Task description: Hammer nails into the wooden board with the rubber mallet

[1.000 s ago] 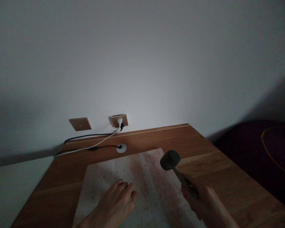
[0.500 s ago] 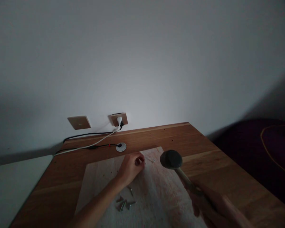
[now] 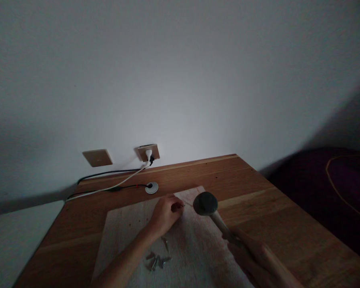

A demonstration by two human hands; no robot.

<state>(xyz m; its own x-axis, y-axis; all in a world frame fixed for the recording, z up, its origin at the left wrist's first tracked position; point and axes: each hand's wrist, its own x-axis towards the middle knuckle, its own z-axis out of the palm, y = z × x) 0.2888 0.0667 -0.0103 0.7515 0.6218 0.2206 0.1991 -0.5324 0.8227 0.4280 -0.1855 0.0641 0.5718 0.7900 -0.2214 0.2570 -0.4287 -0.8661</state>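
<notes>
My left hand (image 3: 165, 213) is closed in a pinch near the far edge of a pale board (image 3: 123, 236) on the wooden desk (image 3: 258, 200); what it pinches is too small to name for sure, perhaps a nail. My right hand (image 3: 249, 256) grips the wooden handle of a mallet (image 3: 206, 204), whose dark round head hangs just right of my left fingers. Several loose screws or nails (image 3: 157, 260) lie on the board below my left forearm.
A white grommet (image 3: 151, 187) sits in the desk behind the board. White and black cables (image 3: 108, 186) run to a wall socket (image 3: 148, 152), with a blank plate (image 3: 97, 157) to its left. A dark purple surface (image 3: 333, 192) lies to the right.
My left hand went from lying flat on the board to pinching at its far edge, uncovering the loose nails. The mallet head has moved left toward my left fingers.
</notes>
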